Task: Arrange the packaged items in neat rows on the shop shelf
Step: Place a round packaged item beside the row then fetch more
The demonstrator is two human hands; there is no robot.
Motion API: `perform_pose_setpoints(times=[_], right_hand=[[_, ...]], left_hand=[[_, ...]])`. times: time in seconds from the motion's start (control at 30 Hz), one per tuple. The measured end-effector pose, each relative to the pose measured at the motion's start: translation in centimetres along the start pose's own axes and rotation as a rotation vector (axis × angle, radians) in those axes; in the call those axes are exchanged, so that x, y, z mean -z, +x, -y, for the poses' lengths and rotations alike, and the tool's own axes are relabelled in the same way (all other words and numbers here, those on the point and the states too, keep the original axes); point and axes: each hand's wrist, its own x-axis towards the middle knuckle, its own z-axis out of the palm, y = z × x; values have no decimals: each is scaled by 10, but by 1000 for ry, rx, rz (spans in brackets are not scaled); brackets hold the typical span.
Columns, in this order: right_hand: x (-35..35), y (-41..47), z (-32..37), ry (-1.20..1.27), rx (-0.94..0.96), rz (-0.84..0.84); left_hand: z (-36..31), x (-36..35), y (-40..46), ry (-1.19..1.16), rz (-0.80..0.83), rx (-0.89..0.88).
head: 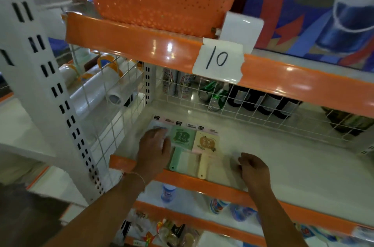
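On the white shelf [273, 157], the left hand [154, 146] lies flat, fingers extended, on the leftmost packaged fan [159, 128]; beside it lie a green fan pack [182, 139] and a yellow one [208, 143], touching in a row. These look light, thin and slippery in film, best slid flat or pinched by an edge. The right hand [254, 167] hovers loosely curled, holding nothing.

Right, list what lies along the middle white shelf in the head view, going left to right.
White wire mesh side panel → left hand resting on a pale blue packaged item → green packaged item with a green handle → cream-yellow packaged item with a yellow handle → right hand, fingers curled → bare white shelf surface.
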Motion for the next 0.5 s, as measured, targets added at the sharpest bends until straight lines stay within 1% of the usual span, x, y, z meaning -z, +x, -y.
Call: perform_pose_setpoints(times=[0.1,0.13,0.2,0.3,0.4,0.5], right_hand=[[33,-12,-9,-94,91,-5],[47,-16,-13,-99,118,-7],[79,-27,-26,-100,170,-16],[136,-43,-54,-129,198,-21],[195,-50,-85,-183,177,-38],[250,-54,-112,-181,149,-70]], left_hand=[[-61,-33,-23,33,88,-143],[-81,-47,-31,25,104,-204],[-120,-73,-48,-30,163,-266],[-177,-114,-82,-89,253,-303],[-230,-152,-112,-114,323,-338],[-283,-183,-135,-116,378,-359]])
